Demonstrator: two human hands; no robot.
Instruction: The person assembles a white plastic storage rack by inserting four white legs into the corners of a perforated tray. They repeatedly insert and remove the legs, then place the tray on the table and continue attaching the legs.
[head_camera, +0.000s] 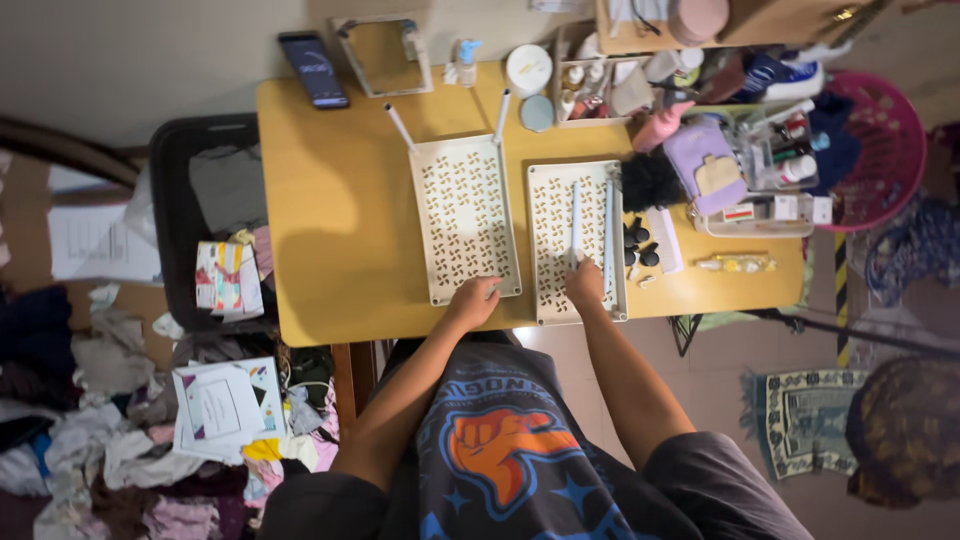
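Head view, looking straight down on a yellow table (340, 200) from above the person, whose dark printed shirt (510, 440) fills the bottom middle. Two white perforated panels lie flat side by side on the table: the left panel (465, 218) sits slightly angled, with two white rods (400, 127) sticking out past its far end; the right panel (560, 225) lies just beside it, close but not overlapping as far as visible. Left hand (473, 300) rests on the near corner of the left panel, fingers curled over its edge, seems to be pressing or gripping the rim, exact grip cannot be told. Right hand (585, 283) sits on the near part of the right panel, fingers closed around the lower end of a thin white rod (575, 222) that lies lengthwise along the panel; another white rod (608, 225) lies parallel just beside it, near the panel's right edge. Small black round pieces (640, 245) are scattered just right of that panel, beside a black fluffy thing (650, 180). At the far table edge: a dark phone (313, 68), a small framed mirror (382, 55), a round white lid (528, 68). Cluttered toiletries and a lilac pouch (705, 165) at right. Pink basket (880, 150) off the table at far right. Clothes pile (90, 440) on the floor at left.
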